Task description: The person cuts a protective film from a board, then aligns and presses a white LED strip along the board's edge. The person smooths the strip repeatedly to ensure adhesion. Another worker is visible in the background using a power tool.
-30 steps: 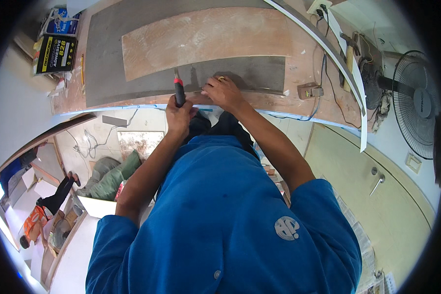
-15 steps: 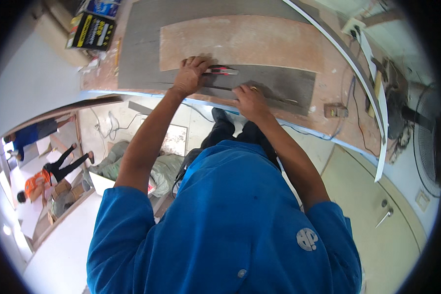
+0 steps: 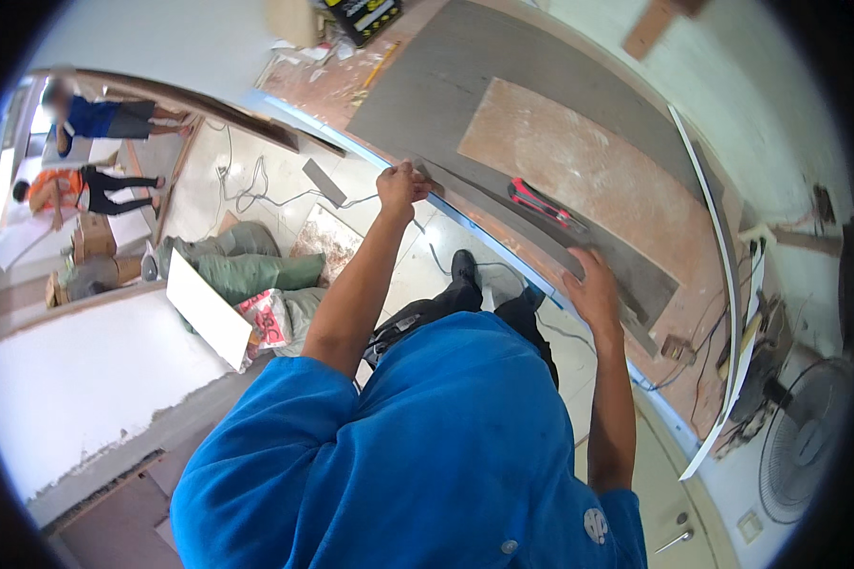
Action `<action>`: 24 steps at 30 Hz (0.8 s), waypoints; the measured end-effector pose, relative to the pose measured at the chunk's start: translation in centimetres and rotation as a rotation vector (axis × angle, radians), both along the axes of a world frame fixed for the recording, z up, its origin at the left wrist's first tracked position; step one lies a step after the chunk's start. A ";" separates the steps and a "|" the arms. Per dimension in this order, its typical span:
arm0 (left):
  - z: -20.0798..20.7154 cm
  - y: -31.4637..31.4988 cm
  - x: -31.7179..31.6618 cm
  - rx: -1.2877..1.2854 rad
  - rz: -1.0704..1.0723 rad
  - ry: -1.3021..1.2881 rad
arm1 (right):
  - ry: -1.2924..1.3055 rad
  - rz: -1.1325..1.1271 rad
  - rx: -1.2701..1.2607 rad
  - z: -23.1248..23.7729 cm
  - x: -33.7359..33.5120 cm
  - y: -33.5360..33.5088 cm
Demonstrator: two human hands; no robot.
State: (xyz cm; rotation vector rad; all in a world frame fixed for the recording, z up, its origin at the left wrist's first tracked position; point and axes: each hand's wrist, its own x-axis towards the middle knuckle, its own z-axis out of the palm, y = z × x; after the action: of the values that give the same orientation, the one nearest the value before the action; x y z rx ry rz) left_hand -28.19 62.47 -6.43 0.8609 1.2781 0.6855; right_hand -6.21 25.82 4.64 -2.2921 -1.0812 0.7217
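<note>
At the far left, a person in blue [image 3: 95, 119] and a person in orange [image 3: 52, 190] can be seen, well apart from the work. Nearer in, green bags [image 3: 275, 270] are heaped beside a white board [image 3: 204, 308].

Next comes the left hand [image 3: 400, 188]. It is held at the front edge of the worktop [image 3: 299, 81], with the fingers bent and pressed in close. One end of a thin grey strip [image 3: 522, 216] seems to be pinched there. The left forearm [image 3: 351, 294] is stretched out ahead. The strip is laid along the front edge of a big grey sheet [image 3: 417, 95]. The step in hand looks like the handling of this strip; whether it is being pulled off or lined up cannot be told.

A red and black cutter [image 3: 546, 204] is set down on the sheet, just behind the strip. Behind that, a flat tan board [image 3: 588, 156] is laid.

Further right, the right hand [image 3: 593, 289] is held by the strip with its fingers spread; whether the strip is touched cannot be told. The right forearm [image 3: 612, 408] is pointed forward. For the next move, a sure hold at both ends seems to be needed, so that the strip is not bent. At the far right, a fan [image 3: 807, 436] is stood.
</note>
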 end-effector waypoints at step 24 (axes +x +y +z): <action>3.9 8.0 2.5 -0.052 0.120 0.577 | -0.018 0.070 -0.063 -8.6 0.7 -1.7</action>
State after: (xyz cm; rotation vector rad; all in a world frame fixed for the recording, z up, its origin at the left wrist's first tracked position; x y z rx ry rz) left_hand -25.71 70.47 -2.49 0.9818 1.8669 0.5076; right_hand -5.50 24.16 -3.92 -2.3275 -1.1680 0.7733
